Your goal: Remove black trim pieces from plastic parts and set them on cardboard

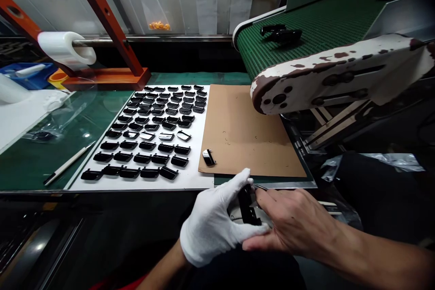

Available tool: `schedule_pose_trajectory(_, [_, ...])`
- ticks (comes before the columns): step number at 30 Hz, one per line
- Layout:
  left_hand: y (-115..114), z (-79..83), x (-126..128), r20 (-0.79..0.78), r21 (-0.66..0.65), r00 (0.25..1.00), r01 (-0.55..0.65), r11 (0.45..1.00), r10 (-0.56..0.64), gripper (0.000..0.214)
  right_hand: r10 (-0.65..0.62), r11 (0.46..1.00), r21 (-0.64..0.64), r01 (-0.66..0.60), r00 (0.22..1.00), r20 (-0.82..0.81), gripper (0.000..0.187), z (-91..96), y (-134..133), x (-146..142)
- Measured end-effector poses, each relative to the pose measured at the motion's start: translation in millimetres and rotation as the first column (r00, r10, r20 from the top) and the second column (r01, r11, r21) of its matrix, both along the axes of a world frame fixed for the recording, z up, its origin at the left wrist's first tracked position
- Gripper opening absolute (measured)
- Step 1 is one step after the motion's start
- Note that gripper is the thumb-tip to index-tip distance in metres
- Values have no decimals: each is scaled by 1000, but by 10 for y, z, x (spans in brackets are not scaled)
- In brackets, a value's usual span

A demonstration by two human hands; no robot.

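1. Presently, the gloved left hand point(217, 222) pinches a black plastic part point(246, 206) at the lower centre of the frame; the bare right hand point(295, 222) bends its fingers beside it, but whether they grip, one cannot tell.
2. Perhaps the part could slip and fall, because it is held beyond the table edge; bare fingertips might also smudge its glossy face.
3. At centre-left, similar black parts point(123, 157) lie in rows on a white sheet point(200, 179); one lies on cardboard point(251, 127).
4. At upper right is a green conveyor belt point(326, 13); at upper left, a film roll point(57, 47).
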State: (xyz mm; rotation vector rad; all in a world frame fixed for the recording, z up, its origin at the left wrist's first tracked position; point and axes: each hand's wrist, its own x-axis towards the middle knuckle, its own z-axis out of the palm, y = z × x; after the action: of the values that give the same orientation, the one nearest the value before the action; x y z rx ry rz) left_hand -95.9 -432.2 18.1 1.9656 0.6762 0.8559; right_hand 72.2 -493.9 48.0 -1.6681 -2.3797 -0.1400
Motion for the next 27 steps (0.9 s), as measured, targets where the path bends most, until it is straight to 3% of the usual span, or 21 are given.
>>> schedule_pose_trajectory(7, [-5,21,-2,-36,-37,999,11,999,-13,81,46,998,-29,-48,997,-56,71,-6,-8,3])
schedule_pose_trajectory(13, [2,68,-47,-53,-63,996,62,996,-66,85,-86,985,-162,68,991,-105,80,60,23,-28])
schedule_pose_trajectory(18, [12,87,-54,-45,-41,996,70,997,-72,85,-114,963,-254,88,989,-89,85,73,32,-48])
schedule_pose_trajectory(27, [15,91,-45,-50,-37,996,65,997,-67,83,-65,985,-163,51,995,-82,89,41,19,-40])
